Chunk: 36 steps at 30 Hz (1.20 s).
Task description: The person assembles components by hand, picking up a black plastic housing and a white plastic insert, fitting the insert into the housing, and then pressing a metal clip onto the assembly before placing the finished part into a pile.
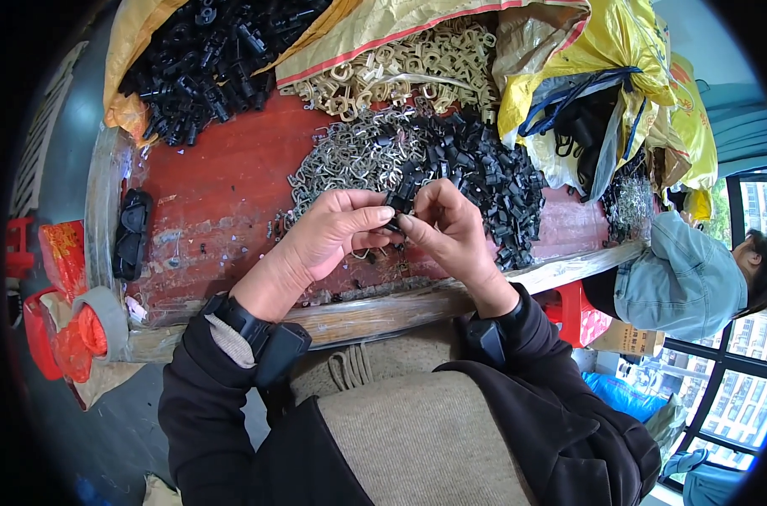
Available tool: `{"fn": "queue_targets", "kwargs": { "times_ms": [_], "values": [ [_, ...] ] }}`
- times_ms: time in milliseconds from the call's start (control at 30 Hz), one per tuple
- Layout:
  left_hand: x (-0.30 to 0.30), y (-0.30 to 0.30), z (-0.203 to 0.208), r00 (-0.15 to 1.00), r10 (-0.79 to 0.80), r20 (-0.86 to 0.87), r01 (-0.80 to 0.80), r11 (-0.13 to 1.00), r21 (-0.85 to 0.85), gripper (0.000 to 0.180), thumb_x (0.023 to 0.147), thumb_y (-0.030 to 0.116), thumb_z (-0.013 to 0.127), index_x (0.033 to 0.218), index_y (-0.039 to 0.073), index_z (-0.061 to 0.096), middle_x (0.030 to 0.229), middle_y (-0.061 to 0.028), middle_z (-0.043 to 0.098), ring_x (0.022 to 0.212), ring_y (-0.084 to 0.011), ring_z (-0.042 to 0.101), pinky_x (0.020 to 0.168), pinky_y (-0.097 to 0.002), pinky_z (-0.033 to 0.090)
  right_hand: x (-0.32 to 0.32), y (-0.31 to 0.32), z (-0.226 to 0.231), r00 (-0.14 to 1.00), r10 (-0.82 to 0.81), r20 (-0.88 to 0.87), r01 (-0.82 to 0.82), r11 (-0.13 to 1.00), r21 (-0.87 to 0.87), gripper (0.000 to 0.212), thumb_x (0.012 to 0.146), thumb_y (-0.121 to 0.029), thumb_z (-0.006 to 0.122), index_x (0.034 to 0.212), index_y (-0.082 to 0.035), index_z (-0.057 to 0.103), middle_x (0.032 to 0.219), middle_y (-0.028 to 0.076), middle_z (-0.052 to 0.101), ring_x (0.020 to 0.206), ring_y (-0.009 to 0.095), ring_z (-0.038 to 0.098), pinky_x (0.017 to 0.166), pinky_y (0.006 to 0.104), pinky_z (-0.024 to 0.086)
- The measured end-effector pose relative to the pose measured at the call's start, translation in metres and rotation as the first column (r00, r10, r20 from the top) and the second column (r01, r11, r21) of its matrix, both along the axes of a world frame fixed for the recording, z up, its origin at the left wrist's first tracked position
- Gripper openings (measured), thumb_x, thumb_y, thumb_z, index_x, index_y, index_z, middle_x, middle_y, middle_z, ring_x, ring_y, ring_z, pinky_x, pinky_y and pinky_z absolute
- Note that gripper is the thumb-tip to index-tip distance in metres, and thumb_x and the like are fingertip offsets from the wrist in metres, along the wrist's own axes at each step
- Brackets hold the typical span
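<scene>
My left hand (329, 232) and my right hand (447, 228) meet over the red table (215, 194), both pinching one small black plastic clip (398, 205) between thumbs and fingertips. Just behind the hands lies a heap of grey metal clips (350, 156), with a heap of black plastic clips (493, 173) to its right. Both wrists wear black bands.
At the back, yellow sacks hold black plastic parts (215, 51) and beige hooks (409, 63). A black part (132, 232) lies at the table's left edge. Red bags (59, 320) hang lower left. A person in a denim jacket (683, 278) sits at the right, near windows.
</scene>
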State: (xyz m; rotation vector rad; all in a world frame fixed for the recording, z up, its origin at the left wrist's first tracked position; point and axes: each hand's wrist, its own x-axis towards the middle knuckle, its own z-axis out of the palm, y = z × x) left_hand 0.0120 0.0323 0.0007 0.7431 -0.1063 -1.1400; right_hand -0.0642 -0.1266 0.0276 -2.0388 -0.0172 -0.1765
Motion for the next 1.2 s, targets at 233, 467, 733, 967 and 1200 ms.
{"fn": "queue_targets", "kwargs": {
  "times_ms": [233,467,733,967,1200],
  "values": [
    [0.000,0.004,0.004,0.996,-0.055,0.073,0.057,0.998,-0.026,0.022,0.075,0.008,0.055,0.094,-0.003,0.053,0.086,-0.0120,0.058,0.070,-0.0171,0.059,0.062,-0.0231,0.049,0.025,-0.036,0.005,0.987,0.034,-0.154,-0.002,0.979,0.204,0.010,0.075,-0.010,0.058,0.078,-0.002,0.051,0.065,-0.001,0.047,0.058,0.003,0.042,0.050,0.0175,0.034],
    [-0.001,0.002,0.006,0.982,-0.128,0.138,0.135,0.990,-0.043,0.023,0.075,0.009,0.055,0.094,-0.003,0.052,0.087,-0.0129,0.058,0.070,-0.0160,0.058,0.061,-0.0235,0.048,0.102,-0.089,-0.023,0.918,0.176,0.355,0.202,0.562,-0.802,0.017,0.069,-0.015,0.057,0.084,-0.008,0.054,0.073,0.010,0.053,0.065,0.027,0.053,0.056,0.0346,0.042],
    [0.001,0.003,0.003,0.992,-0.090,0.092,0.094,0.995,-0.034,0.021,0.075,0.008,0.055,0.093,-0.003,0.053,0.085,-0.0115,0.058,0.069,-0.0158,0.058,0.059,-0.0231,0.049,0.104,-0.093,-0.029,0.985,-0.033,0.169,0.149,0.648,-0.747,0.014,0.069,-0.015,0.056,0.078,-0.005,0.052,0.074,0.013,0.051,0.070,0.030,0.052,0.060,0.0364,0.042],
    [0.004,0.003,-0.001,0.997,-0.032,0.069,0.036,0.998,-0.045,0.019,0.076,0.007,0.055,0.092,-0.001,0.053,0.084,-0.0099,0.058,0.069,-0.0163,0.059,0.059,-0.0229,0.049,0.074,-0.094,-0.012,0.980,-0.110,0.168,0.187,0.804,-0.564,0.012,0.072,-0.011,0.055,0.074,-0.001,0.050,0.069,0.013,0.050,0.062,0.030,0.050,0.056,0.0346,0.040],
    [0.002,0.000,0.000,0.998,0.031,0.048,-0.029,0.999,-0.037,0.018,0.076,0.008,0.055,0.092,0.000,0.053,0.083,-0.0081,0.058,0.070,-0.0156,0.059,0.059,-0.0215,0.049,0.039,-0.073,-0.002,0.984,-0.167,-0.066,0.173,0.979,0.103,0.014,0.083,-0.015,0.047,0.079,-0.001,0.049,0.068,0.005,0.050,0.053,0.014,0.044,0.050,0.0251,0.037]
  ]
}}
